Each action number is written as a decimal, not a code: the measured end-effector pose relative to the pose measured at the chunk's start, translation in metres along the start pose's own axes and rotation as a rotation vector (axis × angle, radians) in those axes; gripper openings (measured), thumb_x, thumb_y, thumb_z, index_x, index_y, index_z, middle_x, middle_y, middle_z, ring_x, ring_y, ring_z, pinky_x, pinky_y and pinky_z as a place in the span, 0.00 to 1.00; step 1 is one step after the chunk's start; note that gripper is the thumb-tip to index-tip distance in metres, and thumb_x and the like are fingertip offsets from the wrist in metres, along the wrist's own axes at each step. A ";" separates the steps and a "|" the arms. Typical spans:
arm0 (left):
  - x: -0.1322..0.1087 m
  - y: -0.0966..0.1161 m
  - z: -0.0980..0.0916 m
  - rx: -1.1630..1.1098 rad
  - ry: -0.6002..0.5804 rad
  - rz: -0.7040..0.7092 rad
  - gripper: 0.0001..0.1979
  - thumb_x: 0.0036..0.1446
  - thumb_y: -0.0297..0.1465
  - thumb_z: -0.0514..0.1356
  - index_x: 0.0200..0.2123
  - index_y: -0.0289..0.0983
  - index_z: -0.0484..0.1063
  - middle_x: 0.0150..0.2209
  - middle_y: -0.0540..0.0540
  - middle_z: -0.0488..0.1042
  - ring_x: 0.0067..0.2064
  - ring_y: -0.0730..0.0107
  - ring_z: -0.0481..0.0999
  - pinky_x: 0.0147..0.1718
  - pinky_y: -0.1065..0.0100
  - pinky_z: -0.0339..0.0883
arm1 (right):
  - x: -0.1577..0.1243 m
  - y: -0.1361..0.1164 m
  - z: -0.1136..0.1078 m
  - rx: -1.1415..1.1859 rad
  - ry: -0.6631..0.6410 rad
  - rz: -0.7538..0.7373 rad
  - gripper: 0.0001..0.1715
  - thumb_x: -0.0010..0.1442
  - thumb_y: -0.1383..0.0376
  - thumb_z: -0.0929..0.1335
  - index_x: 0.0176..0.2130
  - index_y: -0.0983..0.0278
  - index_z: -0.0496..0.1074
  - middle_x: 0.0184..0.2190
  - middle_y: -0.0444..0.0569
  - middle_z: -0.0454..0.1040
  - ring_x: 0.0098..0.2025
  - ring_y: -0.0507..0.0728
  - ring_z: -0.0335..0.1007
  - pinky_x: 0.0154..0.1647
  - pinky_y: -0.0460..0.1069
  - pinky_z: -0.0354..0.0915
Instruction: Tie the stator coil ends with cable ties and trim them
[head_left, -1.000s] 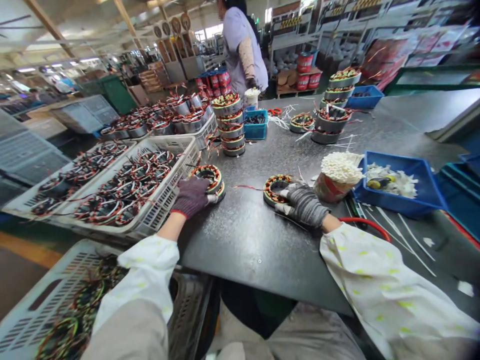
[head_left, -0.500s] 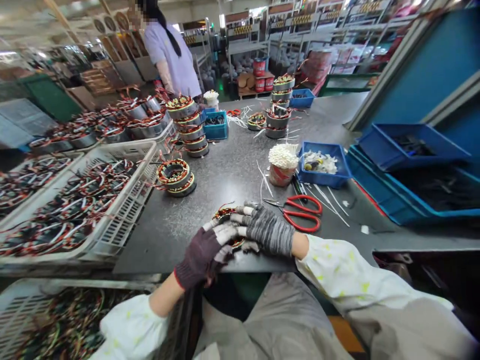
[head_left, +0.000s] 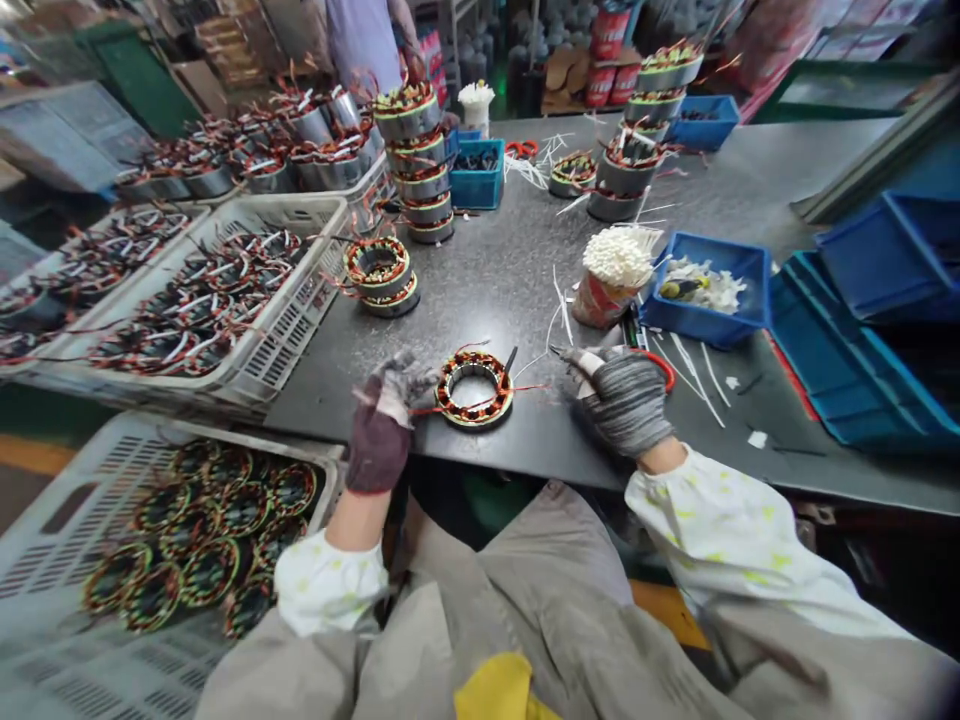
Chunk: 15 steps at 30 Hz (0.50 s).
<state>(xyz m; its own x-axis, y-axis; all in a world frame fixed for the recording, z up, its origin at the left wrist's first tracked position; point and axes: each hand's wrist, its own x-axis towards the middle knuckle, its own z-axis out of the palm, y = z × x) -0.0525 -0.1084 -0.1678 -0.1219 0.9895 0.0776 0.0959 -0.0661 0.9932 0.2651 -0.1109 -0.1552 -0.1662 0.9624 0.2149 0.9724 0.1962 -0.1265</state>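
Observation:
A ring-shaped motor stator [head_left: 451,408] with copper windings lies flat near the table's front edge. Red leads stick out to both sides, and a short black sleeve rises at its right. Left of it, my left hand [head_left: 384,415], in a dark maroon glove with pale fingertips, has its fingers bent together at a red wire [head_left: 426,410]. In a grey striped glove, my right hand [head_left: 622,395] is closed over red-handled scissors [head_left: 666,372]. Their tip shows past the fingers, and the palm hides most of the rest.
Stacked stators [head_left: 424,185] stand behind on the left, beside white crates [head_left: 277,330] of stators. A cup of white sleeves [head_left: 604,298] and a blue bin [head_left: 705,325] sit at the right. Another crate [head_left: 112,440] is low at the left. A person [head_left: 367,45] stands beyond the table.
My hands have come apart from the stator, exposing it. The right hand has moved right onto the scissors; the left has shifted to the stator's left side. The view has tilted down.

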 end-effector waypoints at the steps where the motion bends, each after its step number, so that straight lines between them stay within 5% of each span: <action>1: -0.018 -0.002 -0.006 0.065 0.038 0.045 0.27 0.70 0.53 0.57 0.61 0.43 0.72 0.49 0.41 0.84 0.48 0.58 0.86 0.51 0.54 0.81 | -0.003 -0.008 -0.006 0.065 0.062 -0.070 0.27 0.76 0.62 0.58 0.60 0.66 0.80 0.50 0.63 0.82 0.50 0.68 0.75 0.53 0.59 0.66; 3: -0.051 -0.001 -0.014 0.293 -0.046 0.155 0.21 0.67 0.47 0.65 0.57 0.43 0.76 0.49 0.43 0.85 0.48 0.59 0.86 0.52 0.56 0.80 | -0.003 -0.032 -0.019 0.180 0.081 -0.276 0.26 0.77 0.61 0.59 0.59 0.64 0.80 0.55 0.61 0.80 0.54 0.67 0.73 0.59 0.60 0.64; 7: -0.072 0.018 -0.013 0.714 -0.533 0.563 0.13 0.73 0.38 0.59 0.53 0.45 0.82 0.50 0.44 0.86 0.57 0.59 0.83 0.63 0.52 0.73 | 0.022 -0.078 -0.031 0.151 -0.266 -0.555 0.23 0.74 0.53 0.66 0.56 0.65 0.81 0.53 0.60 0.81 0.52 0.68 0.72 0.55 0.60 0.63; 9: -0.057 0.024 -0.009 0.847 -0.502 0.691 0.16 0.73 0.35 0.59 0.59 0.45 0.79 0.58 0.43 0.83 0.66 0.57 0.77 0.71 0.47 0.64 | 0.040 -0.086 -0.028 0.124 -0.388 -0.575 0.22 0.74 0.52 0.67 0.51 0.64 0.83 0.46 0.58 0.82 0.47 0.65 0.73 0.51 0.57 0.62; 11: -0.036 0.023 -0.005 0.923 -0.395 0.676 0.19 0.73 0.36 0.60 0.63 0.43 0.76 0.62 0.40 0.80 0.70 0.54 0.72 0.72 0.44 0.61 | 0.053 -0.086 -0.024 0.192 -0.436 -0.606 0.21 0.73 0.52 0.68 0.49 0.62 0.84 0.41 0.53 0.83 0.42 0.60 0.73 0.48 0.54 0.61; 15: -0.010 0.010 -0.003 0.883 -0.401 0.616 0.21 0.73 0.38 0.58 0.65 0.40 0.74 0.65 0.38 0.77 0.68 0.52 0.73 0.68 0.47 0.66 | 0.052 -0.084 -0.015 0.365 -0.339 -0.648 0.18 0.73 0.55 0.68 0.46 0.60 0.85 0.40 0.50 0.83 0.40 0.58 0.73 0.46 0.53 0.62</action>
<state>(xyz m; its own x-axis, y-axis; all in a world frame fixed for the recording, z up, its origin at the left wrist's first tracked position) -0.0534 -0.1191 -0.1582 0.4943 0.8007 0.3385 0.7088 -0.5967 0.3762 0.1772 -0.0799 -0.1193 -0.7747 0.6297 0.0572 0.5608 0.7260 -0.3979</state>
